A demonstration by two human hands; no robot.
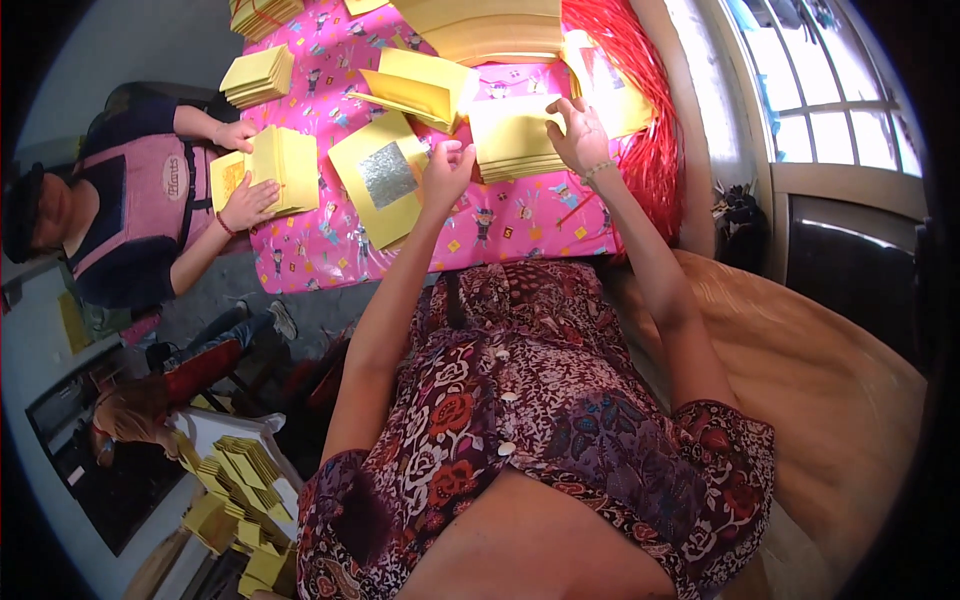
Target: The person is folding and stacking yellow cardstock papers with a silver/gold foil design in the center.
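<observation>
A thick stack of yellow paper sheets lies before me on the pink patterned table cover. At its left edge is my left hand, fingers curled in with the tips close to the paper; whether a sheet is between them is hidden. My right hand, with a beaded bracelet at the wrist, is over the stack's right edge. Its fingers are bent but apart, and nothing shows in them. Left of my left hand lies a yellow sheet with a silver square. Behind it sits a folded yellow paper bundle.
At the left, a person in a pink apron presses both hands on a yellow paper stack. Red plastic strands hang along the table's right side. More yellow stacks and large yellow sheets lie toward the far side.
</observation>
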